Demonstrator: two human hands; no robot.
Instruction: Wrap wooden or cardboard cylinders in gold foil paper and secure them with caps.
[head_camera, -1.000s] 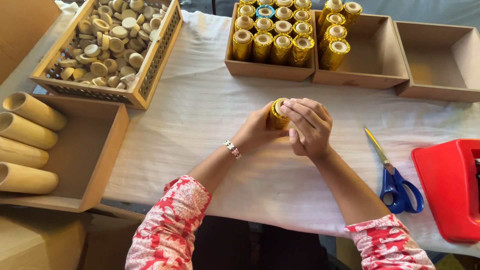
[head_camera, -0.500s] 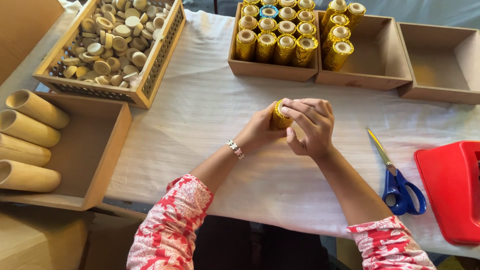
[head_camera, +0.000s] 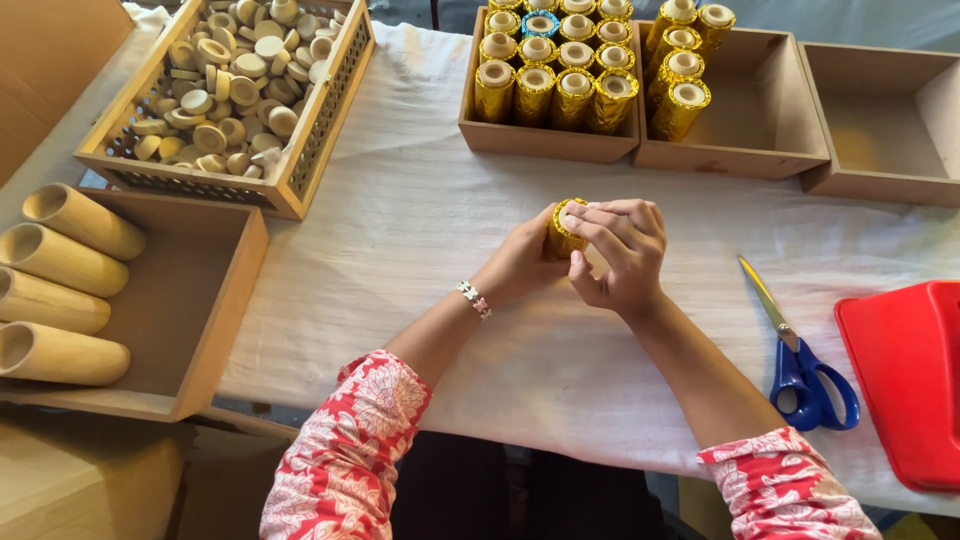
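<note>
The left hand (head_camera: 520, 262) grips a gold-foil tube (head_camera: 563, 228) above the tabletop (head_camera: 420, 230); the right hand (head_camera: 615, 255) pinches its top edge. Thin foil could tear under the fingertips, or the tube could slip toward the scissors (head_camera: 800, 350).

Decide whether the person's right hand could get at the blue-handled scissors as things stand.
Probably yes. The scissors lie in the open on the white cloth just right of the right hand, with nothing between, though that hand now helps hold the gold-wrapped tube.
</note>
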